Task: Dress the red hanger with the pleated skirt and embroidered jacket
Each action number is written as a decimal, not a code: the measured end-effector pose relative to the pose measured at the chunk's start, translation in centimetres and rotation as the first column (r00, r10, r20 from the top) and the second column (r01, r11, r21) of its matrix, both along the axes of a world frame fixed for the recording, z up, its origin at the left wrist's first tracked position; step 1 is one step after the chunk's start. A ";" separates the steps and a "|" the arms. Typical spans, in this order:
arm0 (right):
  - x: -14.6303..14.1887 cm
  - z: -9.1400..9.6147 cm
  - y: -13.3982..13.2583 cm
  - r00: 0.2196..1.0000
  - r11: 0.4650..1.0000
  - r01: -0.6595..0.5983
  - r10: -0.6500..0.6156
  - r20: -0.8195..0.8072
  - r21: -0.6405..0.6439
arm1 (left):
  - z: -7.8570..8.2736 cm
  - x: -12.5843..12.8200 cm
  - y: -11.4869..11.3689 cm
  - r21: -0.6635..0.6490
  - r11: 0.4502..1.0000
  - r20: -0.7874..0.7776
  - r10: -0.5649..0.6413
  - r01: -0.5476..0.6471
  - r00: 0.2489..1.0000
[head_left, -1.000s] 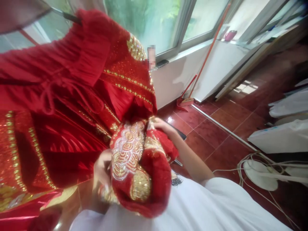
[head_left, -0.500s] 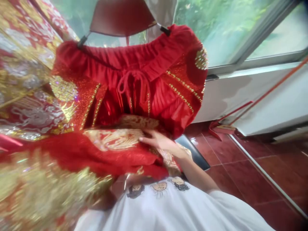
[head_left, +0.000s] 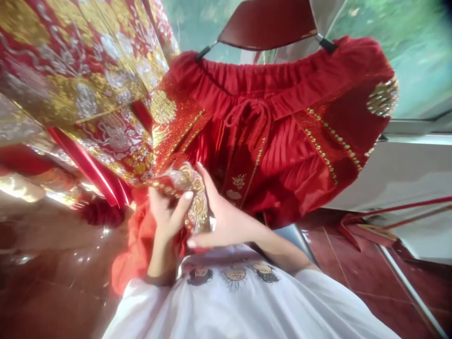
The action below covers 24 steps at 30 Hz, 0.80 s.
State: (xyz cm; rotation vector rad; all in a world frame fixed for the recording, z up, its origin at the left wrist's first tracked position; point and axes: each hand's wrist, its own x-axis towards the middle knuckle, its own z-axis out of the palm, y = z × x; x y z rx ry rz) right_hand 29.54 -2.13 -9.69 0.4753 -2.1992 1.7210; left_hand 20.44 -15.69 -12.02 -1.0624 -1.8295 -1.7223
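A bunched red cloth with gold embroidery (head_left: 198, 207) is between my two hands, low in front of my chest. My left hand (head_left: 166, 214) grips its left side, thumb pointing up over the embroidery. My right hand (head_left: 229, 216) curves around the right side, with the thumb low and the fingers reaching up along its edge. Sheer orange-red fabric (head_left: 136, 249) hangs below my left hand. Right behind my hands, a red pleated skirt (head_left: 282, 155) with a gathered waist, a tied drawstring and gold beading hangs by clips from a brown-red hanger (head_left: 266, 28).
Gold and silver embroidered red garments (head_left: 106, 70) hang at the left, with a shiny red ribbon (head_left: 90, 165) below. A red-handled dustpan (head_left: 367, 230) stands by the white wall (head_left: 416, 188) at the right. Dark red tiles (head_left: 70, 282) cover the floor; windows are behind.
My view has turned left. The cloth that lay spread under my right hand is now gathered between both hands. My left hand has come into sight, and the gold-trimmed fabric at lower left is gone from there.
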 end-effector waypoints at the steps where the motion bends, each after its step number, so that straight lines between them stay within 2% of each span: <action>1: -0.7 -0.4 -0.3 0.994 0.994 0.113 -0.113 -0.010 0.010 | 0.2 -0.3 0.0 0.039 0.999 -0.038 -0.031 0.033 0.999; 3: -2.3 -1.0 0.1 0.941 0.943 0.332 -0.332 -0.061 -0.016 | 0.5 -0.9 -0.3 0.062 0.983 -0.075 -0.170 0.175 0.983; 4: -2.9 -1.0 0.7 0.902 0.907 0.418 -0.422 -0.098 -0.051 | 0.6 -1.1 -0.7 0.032 0.967 -0.062 -0.251 0.253 0.966; 6: -3.7 -0.4 2.3 0.825 0.842 0.522 -0.539 -0.170 -0.135 | 0.4 -1.3 -1.7 -0.124 0.933 -0.013 -0.343 0.339 0.939; 7: -3.8 0.1 3.2 0.791 0.815 0.550 -0.578 -0.201 -0.181 | 0.1 -1.4 -2.3 -0.199 0.929 -0.032 -0.325 0.313 0.945; 8: -3.7 0.8 4.0 0.758 0.790 0.568 -0.611 -0.228 -0.230 | -0.4 -1.5 -2.9 -0.244 0.941 -0.100 -0.263 0.233 0.959; 10: -3.1 2.2 5.0 0.705 0.751 0.578 -0.657 -0.267 -0.320 | -1.9 -1.8 -3.9 -0.245 0.970 -0.257 -0.067 0.002 0.964; 11: -2.7 2.9 5.3 0.678 0.730 0.578 -0.678 -0.283 -0.364 | -2.9 -1.9 -4.3 -0.237 0.970 -0.269 -0.004 -0.062 0.963; 12: -2.2 3.4 5.4 0.647 0.706 0.582 -0.703 -0.295 -0.404 | -4.1 -2.0 -4.5 -0.259 0.965 -0.215 -0.008 -0.050 0.976; 13: -1.8 3.9 5.5 0.614 0.680 0.591 -0.728 -0.305 -0.434 | -5.5 -1.9 -4.5 -0.334 0.941 -0.097 -0.085 0.048 0.992; 14: -1.4 4.3 5.7 0.580 0.651 0.608 -0.755 -0.306 -0.454 | -7.0 -1.7 -4.3 -0.424 0.879 0.067 -0.208 0.217 0.976; 15: -1.1 4.7 5.8 0.547 0.622 0.630 -0.781 -0.303 -0.466 | -8.6 -1.3 -4.0 -0.481 0.776 0.248 -0.327 0.408 0.912; 16: -0.8 5.1 6.0 0.517 0.596 0.648 -0.801 -0.301 -0.474 | -10.4 -0.8 -3.6 -0.506 0.646 0.412 -0.401 0.571 0.818; 17: -0.5 5.3 6.3 0.493 0.578 0.656 -0.815 -0.305 -0.485 | -12.1 -0.1 -3.0 -0.511 0.533 0.537 -0.415 0.674 0.735; 18: -0.3 5.6 6.6 0.471 0.564 0.653 -0.825 -0.312 -0.506 | -13.8 0.7 -2.4 -0.507 0.459 0.629 -0.382 0.730 0.677; 19: -0.1 5.8 6.9 0.451 0.550 0.644 -0.835 -0.316 -0.532 | -15.4 1.4 -1.8 -0.499 0.421 0.687 -0.340 0.757 0.642; 21: 0.1 6.0 7.3 0.432 0.526 0.621 -0.848 -0.305 -0.581 | -17.6 2.6 -0.3 -0.492 0.399 0.735 -0.286 0.774 0.615; 22: 0.2 6.0 7.4 0.434 0.511 0.616 -0.855 -0.283 -0.599 | -18.2 3.0 0.4 -0.493 0.400 0.740 -0.275 0.772 0.614; 24: 0.1 5.9 7.3 0.455 0.487 0.618 -0.862 -0.225 -0.617 | -18.3 3.2 1.9 -0.499 0.447 0.712 -0.277 0.743 0.645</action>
